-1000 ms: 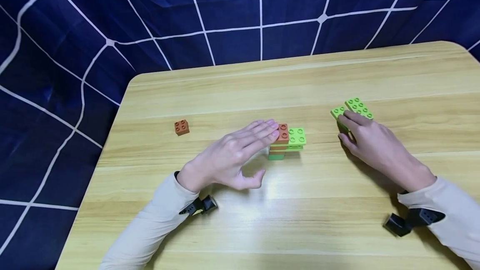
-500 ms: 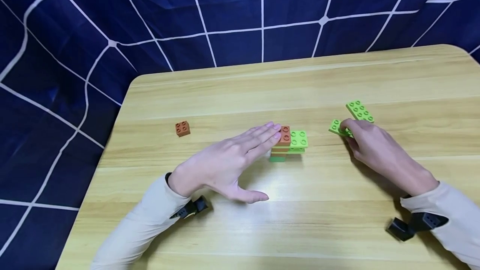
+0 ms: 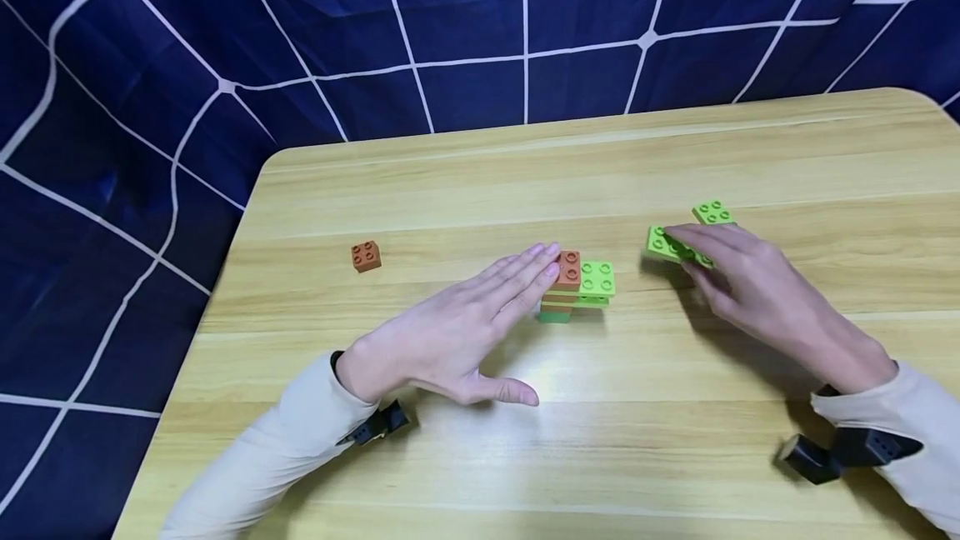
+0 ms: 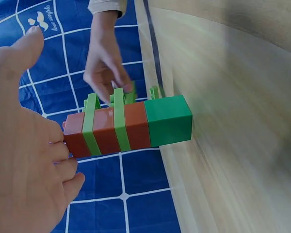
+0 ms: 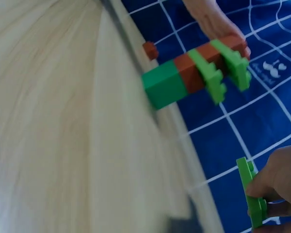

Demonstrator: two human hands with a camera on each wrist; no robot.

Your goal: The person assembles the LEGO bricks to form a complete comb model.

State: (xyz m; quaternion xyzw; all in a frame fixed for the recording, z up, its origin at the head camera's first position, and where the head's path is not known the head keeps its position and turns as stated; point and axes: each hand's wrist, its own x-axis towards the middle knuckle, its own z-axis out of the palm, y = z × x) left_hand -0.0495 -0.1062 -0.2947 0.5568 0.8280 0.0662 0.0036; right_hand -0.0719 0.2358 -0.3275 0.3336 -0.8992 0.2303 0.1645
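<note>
A tower of toy building bricks [image 3: 568,272] stands mid-table. In the left wrist view its green base brick [image 4: 169,120] carries reddish-brown bricks alternating with lime plates, whose studded ends jut out toward the right hand. My left hand [image 3: 457,327] rests straight fingertips on the top brown brick, thumb spread away from the tower. To the right, my right hand [image 3: 765,290] pinches a lime studded plate [image 3: 660,242] between thumb and fingers; the right wrist view shows this plate [image 5: 250,189] edge-on. Part of it is hidden behind the fingers.
Another lime plate [image 3: 711,211] lies just behind the right hand, partly covered by it. A loose brown brick [image 3: 365,256] sits on the wooden table [image 3: 480,190] at the left. Dark blue cloth with white lines [image 3: 465,7] hangs behind the table.
My right hand has taken hold of the nearer lime plate, raised it and moved it slightly left, away from the other plate. The left hand has stayed on the tower.
</note>
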